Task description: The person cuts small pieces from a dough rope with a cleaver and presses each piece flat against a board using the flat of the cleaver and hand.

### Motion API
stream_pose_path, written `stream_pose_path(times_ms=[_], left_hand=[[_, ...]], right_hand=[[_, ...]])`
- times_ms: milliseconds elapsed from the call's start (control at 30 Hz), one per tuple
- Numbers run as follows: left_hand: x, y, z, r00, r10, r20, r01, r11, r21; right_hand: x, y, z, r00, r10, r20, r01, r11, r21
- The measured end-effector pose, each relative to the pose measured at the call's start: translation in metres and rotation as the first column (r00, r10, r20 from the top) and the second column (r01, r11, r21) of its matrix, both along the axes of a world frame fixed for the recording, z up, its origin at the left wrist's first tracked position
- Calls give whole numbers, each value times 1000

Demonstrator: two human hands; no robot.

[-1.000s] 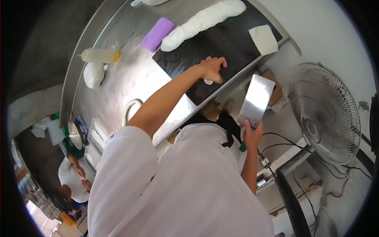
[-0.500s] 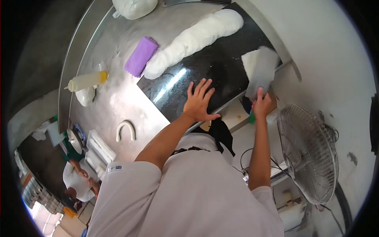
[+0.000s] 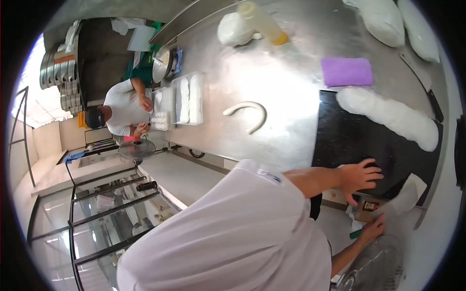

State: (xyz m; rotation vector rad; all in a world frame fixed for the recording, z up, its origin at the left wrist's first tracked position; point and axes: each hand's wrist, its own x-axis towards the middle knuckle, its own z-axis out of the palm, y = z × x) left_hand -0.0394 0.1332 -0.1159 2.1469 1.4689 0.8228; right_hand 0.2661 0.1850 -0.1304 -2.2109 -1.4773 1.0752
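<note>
Cleaver [image 3: 396,203] in the right hand [image 3: 373,230], whose fingers are curled round its green handle, reaches out past the front edge of the black board [image 3: 354,140], its broad blade blurred and overlapping an off-white folded cloth [image 3: 416,188] at the board's corner; whether blade and cloth touch, I cannot tell. Left hand [image 3: 360,179] is above the front part of the board, near the cleaver, with its fingers spread wide and nothing gripped; contact with the surface cannot be made out. Along the board's far side lies a long row of white dough [image 3: 388,117], overlapping pieces laid end to end, and just beside it on the steel tabletop [image 3: 291,92] rests a purple folded cloth [image 3: 346,72]. Beyond the row, near the wall, lies a knife with a black handle [image 3: 435,105]. A curved dough strip [image 3: 257,107] sits by itself, well apart from the board. Farther off are a squeeze bottle [image 3: 259,23] with a yellow cap, leaning across a knotted white bag [image 3: 233,30], and clear trays [image 3: 195,99] of white pieces, where a co-worker [image 3: 124,104] in a white shirt has both hands at the near tray.
</note>
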Motion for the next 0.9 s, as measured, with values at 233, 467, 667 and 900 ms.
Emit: stream_pose_path(times_ms=[233,467,667,900], left_hand=[[26,18,-25,997,38,-66,-39,999,-11],[-5,0,-26,994,98,-57,-91,990,109],[-38,64,50,533,517,670,-451,843,-292],[-38,-26,2,896,0,-443,-69,988,-140]], right_hand=[[-13,-187,20,953,-238,-185,234,971,-44],[-62,-334,8,989,-139,-52,146,974,174],[-117,-237,61,970,-54,-238,71,996,63],[-156,-124,43,890,433,-146,-447,891,-80]])
